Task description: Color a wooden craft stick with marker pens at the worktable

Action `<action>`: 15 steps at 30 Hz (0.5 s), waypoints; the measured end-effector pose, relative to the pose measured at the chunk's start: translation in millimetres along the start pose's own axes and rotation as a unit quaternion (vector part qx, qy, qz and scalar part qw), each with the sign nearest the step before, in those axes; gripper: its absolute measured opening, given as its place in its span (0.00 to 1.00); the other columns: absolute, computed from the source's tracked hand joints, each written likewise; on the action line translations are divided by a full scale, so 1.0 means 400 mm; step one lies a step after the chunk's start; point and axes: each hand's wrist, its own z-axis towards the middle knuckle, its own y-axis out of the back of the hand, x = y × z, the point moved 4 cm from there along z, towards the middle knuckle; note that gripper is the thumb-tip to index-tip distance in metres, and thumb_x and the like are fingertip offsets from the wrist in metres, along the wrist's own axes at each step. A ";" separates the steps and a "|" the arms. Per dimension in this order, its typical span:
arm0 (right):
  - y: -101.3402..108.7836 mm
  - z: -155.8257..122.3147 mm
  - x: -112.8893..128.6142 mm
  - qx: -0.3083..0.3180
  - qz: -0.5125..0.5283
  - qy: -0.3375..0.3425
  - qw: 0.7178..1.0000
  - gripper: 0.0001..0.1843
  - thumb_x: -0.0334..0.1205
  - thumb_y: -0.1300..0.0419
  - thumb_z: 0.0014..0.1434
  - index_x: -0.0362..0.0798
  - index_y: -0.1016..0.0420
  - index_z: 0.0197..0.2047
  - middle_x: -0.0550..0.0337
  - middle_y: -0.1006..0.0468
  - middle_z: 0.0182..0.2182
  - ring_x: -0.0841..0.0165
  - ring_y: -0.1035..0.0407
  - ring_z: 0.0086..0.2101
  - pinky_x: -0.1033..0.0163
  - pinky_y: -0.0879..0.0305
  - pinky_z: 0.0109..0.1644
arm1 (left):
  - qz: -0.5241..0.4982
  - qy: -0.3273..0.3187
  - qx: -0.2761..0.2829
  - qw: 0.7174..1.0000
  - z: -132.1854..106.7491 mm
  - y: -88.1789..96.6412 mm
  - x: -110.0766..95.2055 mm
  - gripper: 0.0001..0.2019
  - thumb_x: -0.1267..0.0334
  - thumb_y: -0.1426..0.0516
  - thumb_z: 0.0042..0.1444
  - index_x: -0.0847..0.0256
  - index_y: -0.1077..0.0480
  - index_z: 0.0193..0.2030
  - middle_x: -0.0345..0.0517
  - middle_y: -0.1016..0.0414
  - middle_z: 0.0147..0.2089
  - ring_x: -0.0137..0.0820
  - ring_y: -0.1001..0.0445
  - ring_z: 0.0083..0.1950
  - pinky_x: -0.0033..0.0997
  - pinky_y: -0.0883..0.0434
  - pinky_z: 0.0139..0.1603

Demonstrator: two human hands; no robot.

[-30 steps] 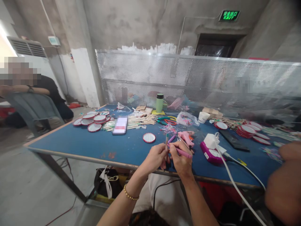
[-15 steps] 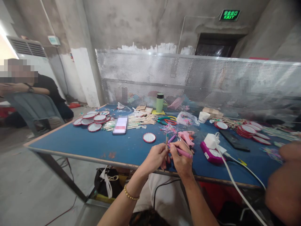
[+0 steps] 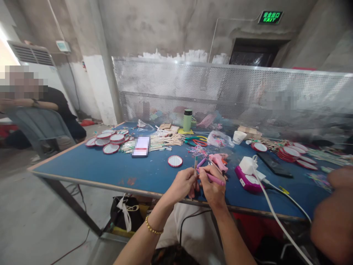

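Observation:
My left hand [image 3: 184,184] is closed on a thin flat wooden stick [image 3: 196,162], held upright with a greenish tip. My right hand [image 3: 213,191] grips a pink pen [image 3: 215,179], its tip end against the stick between my hands. Some of my fingers hide where the two meet. Just beyond my hands lie a purple pen [image 3: 201,163] and a pink glue gun [image 3: 219,162]. A round white disc with a red rim [image 3: 175,161] rests flat on the blue table [image 3: 91,169], to the left of the stick.
Red-rimmed discs [image 3: 111,148] and wooden sticks [image 3: 173,140] cover the back left. Behind stand a green bottle [image 3: 187,120] and a paper cup [image 3: 239,137]. A purple power strip [image 3: 249,180] with white cables sits right. Another person's arm [image 3: 333,217] is at the right edge.

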 end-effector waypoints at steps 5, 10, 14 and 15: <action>0.000 -0.004 -0.008 0.005 -0.004 -0.027 1.000 0.12 0.40 0.43 0.62 0.49 0.28 0.27 0.64 0.25 0.21 0.70 0.30 0.21 0.66 0.33 0.26 | -0.011 0.015 0.005 1.000 0.001 -0.002 0.001 0.16 0.49 0.48 0.60 0.59 0.39 0.31 0.37 0.31 0.22 0.23 0.36 0.14 0.20 0.40 0.14; 0.000 -0.002 -0.003 0.001 -0.001 -0.011 1.000 0.13 0.39 0.43 0.62 0.50 0.29 0.26 0.63 0.25 0.21 0.70 0.30 0.23 0.67 0.33 0.25 | -0.003 0.002 0.001 1.000 0.001 -0.001 -0.001 0.17 0.47 0.48 0.60 0.59 0.39 0.30 0.38 0.31 0.22 0.23 0.35 0.14 0.21 0.40 0.14; -0.001 -0.002 -0.003 0.004 0.003 -0.018 1.000 0.12 0.39 0.43 0.62 0.50 0.29 0.26 0.63 0.25 0.21 0.69 0.30 0.23 0.66 0.33 0.26 | -0.005 0.009 0.003 1.000 0.001 -0.001 0.002 0.17 0.47 0.49 0.60 0.59 0.39 0.30 0.38 0.31 0.22 0.23 0.35 0.14 0.21 0.40 0.14; -0.001 -0.003 -0.004 0.003 0.005 -0.021 1.000 0.12 0.39 0.43 0.62 0.50 0.29 0.26 0.63 0.25 0.21 0.70 0.30 0.22 0.66 0.32 0.26 | -0.007 0.011 0.004 1.000 0.001 -0.001 0.003 0.17 0.47 0.48 0.60 0.59 0.39 0.31 0.38 0.31 0.22 0.23 0.35 0.14 0.21 0.40 0.13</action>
